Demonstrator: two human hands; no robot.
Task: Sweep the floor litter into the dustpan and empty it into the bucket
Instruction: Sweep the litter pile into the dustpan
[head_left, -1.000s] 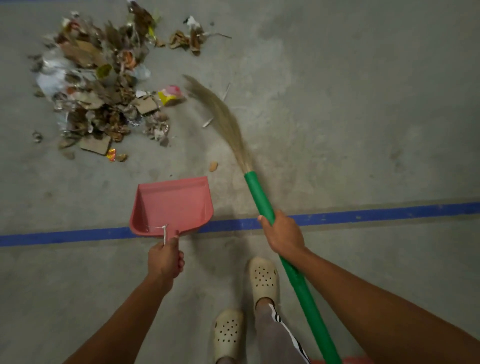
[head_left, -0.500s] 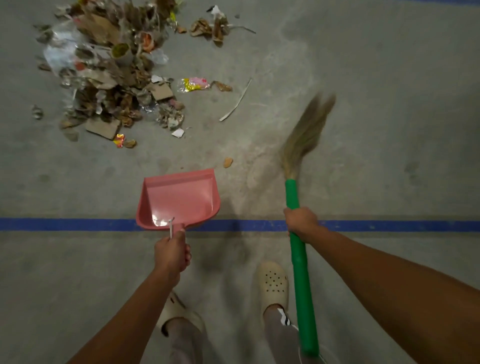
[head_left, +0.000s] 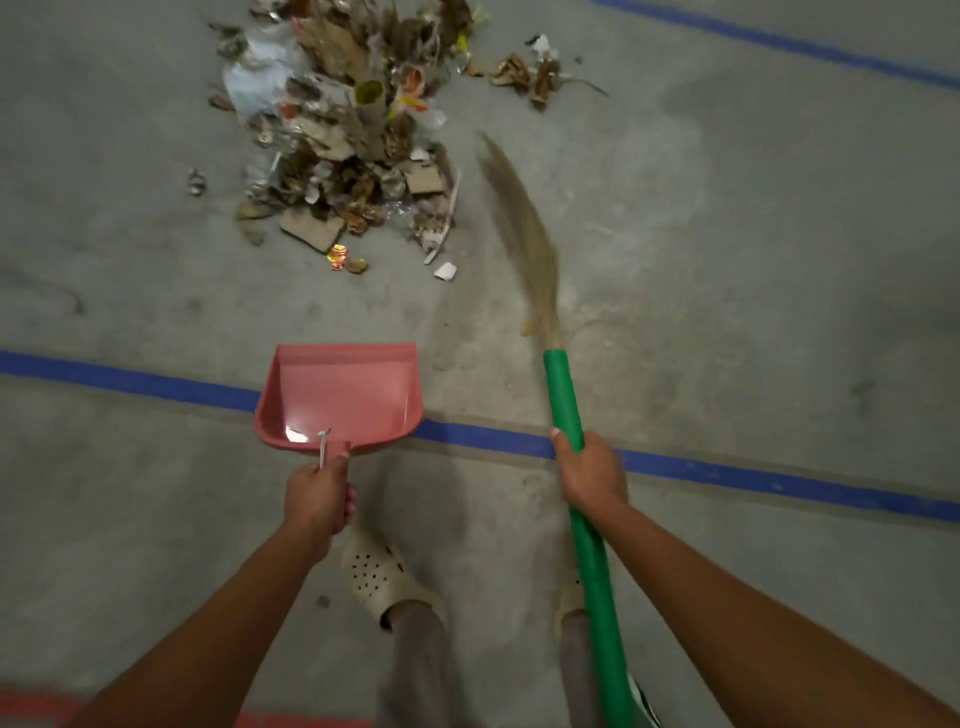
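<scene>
A heap of litter (head_left: 353, 130), made of dry leaves, cardboard scraps, plastic and wrappers, lies on the concrete floor ahead. My left hand (head_left: 318, 498) grips the handle of a pink dustpan (head_left: 340, 397), held low over the blue floor line with its mouth facing the heap. My right hand (head_left: 589, 470) grips the green handle of a grass broom (head_left: 563, 395). The broom's bristles (head_left: 522, 228) are blurred and reach to the right edge of the heap. No bucket is in view.
A smaller clump of dry leaves (head_left: 530, 73) lies right of the heap, with a white scrap (head_left: 445, 271) and an orange wrapper (head_left: 337, 257) near its front. Blue tape lines (head_left: 727, 470) cross the floor. My feet in cream clogs (head_left: 379, 577) stand behind the dustpan.
The broom swung out to the right, then back left to the heap's edge, pushing stray scraps into it. I stepped closer to the heap with the dustpan still in my left hand.
</scene>
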